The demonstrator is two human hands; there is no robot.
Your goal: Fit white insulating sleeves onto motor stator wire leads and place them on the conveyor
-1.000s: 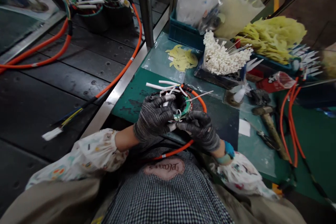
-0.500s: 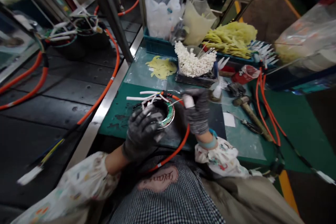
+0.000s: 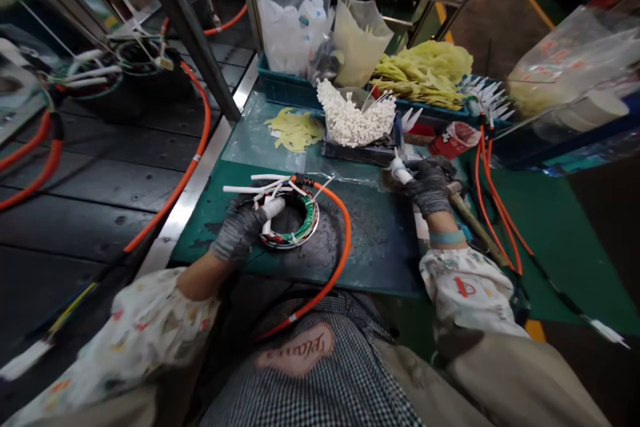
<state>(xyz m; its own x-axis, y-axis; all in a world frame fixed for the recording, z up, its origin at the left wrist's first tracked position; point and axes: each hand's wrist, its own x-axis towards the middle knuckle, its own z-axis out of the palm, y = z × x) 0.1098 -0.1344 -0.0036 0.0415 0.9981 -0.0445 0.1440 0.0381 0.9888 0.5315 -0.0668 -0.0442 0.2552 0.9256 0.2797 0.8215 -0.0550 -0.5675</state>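
Note:
My gloved left hand grips the near-left rim of a round wound stator that lies on the green bench mat. White sleeved leads and an orange cable come off the stator. My gloved right hand is stretched out to the right, its fingers closed on something small beside a white-tipped piece near a small cup. A wooden-handled hammer lies just right of that hand.
A tray of white sleeves, yellow paper slips, blue bins with bags and yellow strips line the back of the bench. Orange cables run down the right. More stators sit on the dark conveyor to the left.
The stator went from being held up in both hands down onto the mat. My right hand left it and reached right toward the cup and hammer. The view shifted right.

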